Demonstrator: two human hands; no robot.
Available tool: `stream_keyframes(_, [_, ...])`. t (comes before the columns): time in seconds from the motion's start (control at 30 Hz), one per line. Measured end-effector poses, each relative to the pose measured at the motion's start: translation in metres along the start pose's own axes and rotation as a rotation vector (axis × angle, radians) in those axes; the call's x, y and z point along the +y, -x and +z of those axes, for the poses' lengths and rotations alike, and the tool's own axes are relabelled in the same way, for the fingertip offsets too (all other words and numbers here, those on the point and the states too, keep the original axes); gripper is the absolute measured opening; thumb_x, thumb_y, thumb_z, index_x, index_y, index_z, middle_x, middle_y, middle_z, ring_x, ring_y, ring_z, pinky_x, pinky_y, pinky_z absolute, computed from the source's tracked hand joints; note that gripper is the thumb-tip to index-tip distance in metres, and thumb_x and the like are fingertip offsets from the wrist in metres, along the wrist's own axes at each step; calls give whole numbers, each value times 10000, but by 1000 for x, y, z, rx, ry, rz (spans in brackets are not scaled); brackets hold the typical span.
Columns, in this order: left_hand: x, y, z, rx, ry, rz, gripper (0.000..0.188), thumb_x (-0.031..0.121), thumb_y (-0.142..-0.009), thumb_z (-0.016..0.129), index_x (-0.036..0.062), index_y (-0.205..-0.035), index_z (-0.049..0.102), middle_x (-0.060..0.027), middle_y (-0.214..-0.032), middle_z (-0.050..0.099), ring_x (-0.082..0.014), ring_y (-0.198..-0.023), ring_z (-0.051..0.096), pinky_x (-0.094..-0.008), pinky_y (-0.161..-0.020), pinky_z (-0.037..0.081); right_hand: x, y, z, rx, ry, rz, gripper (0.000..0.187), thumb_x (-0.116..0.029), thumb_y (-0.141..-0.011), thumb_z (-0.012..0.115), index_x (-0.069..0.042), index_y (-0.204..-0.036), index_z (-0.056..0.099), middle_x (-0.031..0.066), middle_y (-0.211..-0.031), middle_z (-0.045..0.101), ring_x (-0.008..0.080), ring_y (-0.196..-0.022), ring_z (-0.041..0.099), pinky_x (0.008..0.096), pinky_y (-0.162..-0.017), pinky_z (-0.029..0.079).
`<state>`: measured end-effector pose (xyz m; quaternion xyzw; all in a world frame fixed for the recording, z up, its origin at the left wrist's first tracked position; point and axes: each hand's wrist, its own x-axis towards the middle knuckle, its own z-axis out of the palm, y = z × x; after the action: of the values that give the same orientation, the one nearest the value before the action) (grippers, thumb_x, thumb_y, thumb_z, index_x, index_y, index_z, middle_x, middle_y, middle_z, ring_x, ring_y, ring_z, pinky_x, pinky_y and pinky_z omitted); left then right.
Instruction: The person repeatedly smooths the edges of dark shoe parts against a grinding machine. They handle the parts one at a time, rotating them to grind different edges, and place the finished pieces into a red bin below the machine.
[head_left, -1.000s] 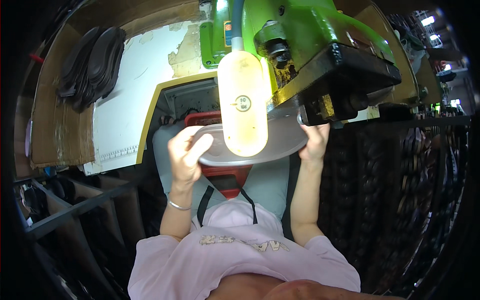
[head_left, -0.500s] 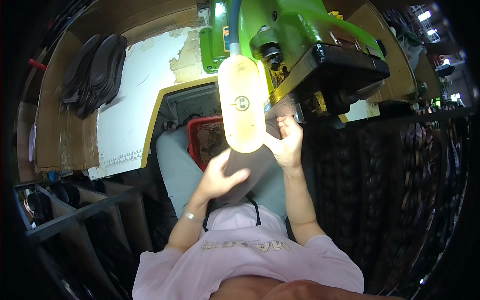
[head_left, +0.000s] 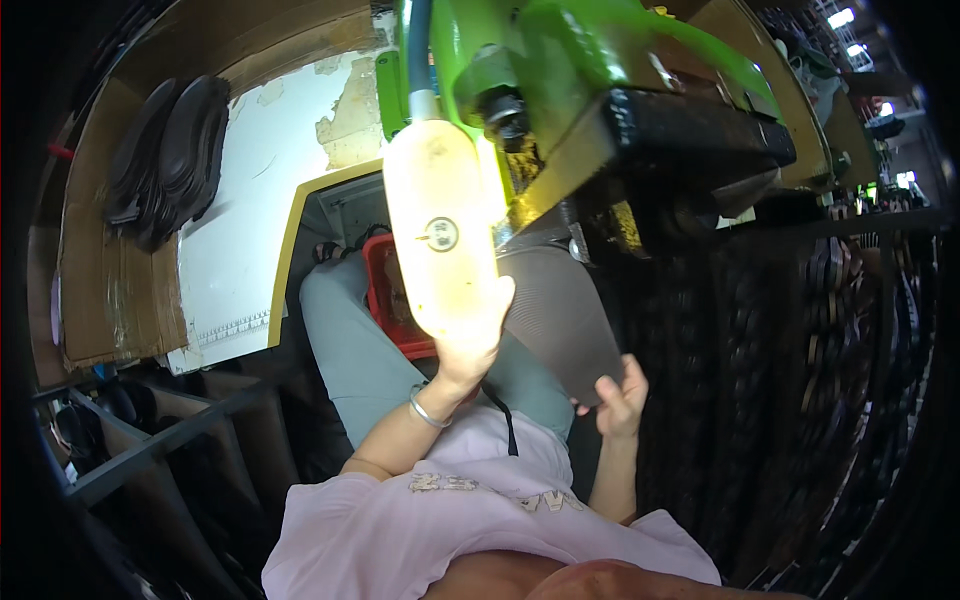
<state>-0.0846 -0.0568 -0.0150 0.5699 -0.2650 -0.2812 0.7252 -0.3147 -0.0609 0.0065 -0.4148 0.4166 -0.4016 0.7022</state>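
A dark grey-brown shoe sole [head_left: 560, 310] with a finely ribbed face slants from beneath the green machine [head_left: 580, 70] down toward my lap. Its far end lies at the machine's metal working part. My right hand [head_left: 622, 402] pinches the near end between thumb and fingers. My left hand [head_left: 470, 355] is beside the sole's left edge, its thumb pointing up along that edge. A long, glowing lamp head [head_left: 440, 190] covers the left fingers, so their grip is hidden.
A red bin [head_left: 405, 345] sits between my legs under the table's yellow-edged cutout. At left, a cardboard box [head_left: 115, 300] stands by stacked dark soles [head_left: 180, 150] on the white table [head_left: 255, 170]. Divided racks [head_left: 150, 450] flank me, and many dark soles hang at right [head_left: 720, 350].
The sole has swung round, its near end now to the right. My right hand has dropped from the machine to that end. My left hand has moved up behind the lamp.
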Motion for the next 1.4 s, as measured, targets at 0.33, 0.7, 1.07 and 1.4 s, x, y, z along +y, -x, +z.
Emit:
stream_keyframes(0.33, [47, -20, -53, -137, 80, -49, 334, 30, -784, 675, -65, -1093, 590, -112, -1062, 647, -155, -972, 608, -284, -870, 472, -64, -126, 33, -182, 129, -186, 315, -89, -833, 641, 34, -1080, 490, 86, -863, 607, 91, -670, 568, 213, -569, 452])
stream_keyframes(0.7, [53, -14, -136, -24, -82, -77, 173, -3, -775, 705, -47, -929, 641, -62, -818, 675, -81, -723, 605, -216, -667, 492, -45, -123, 110, -426, 201, -328, 563, 36, -763, 612, 90, -1290, 424, 164, -1242, 535, 248, -1162, 503, 345, -1021, 358])
stream_keyframes(1.07, [30, -40, -9, -358, -208, 245, 150, 50, -785, 666, -45, -900, 652, -110, -788, 671, -143, -677, 638, -256, -648, 502, -86, -148, 28, 121, 104, -441, 225, -93, -857, 592, 14, -1053, 568, 50, -932, 599, 96, -801, 559, 209, -713, 443])
stream_keyframes(1.4, [62, -19, -45, -102, 21, -102, 132, 1, -819, 638, -93, -912, 634, -66, -778, 656, -93, -688, 589, -238, -628, 471, -60, -145, 65, -50, 7, -346, 267, -40, -864, 570, 27, -1122, 560, 62, -976, 608, 117, -773, 566, 248, -654, 437])
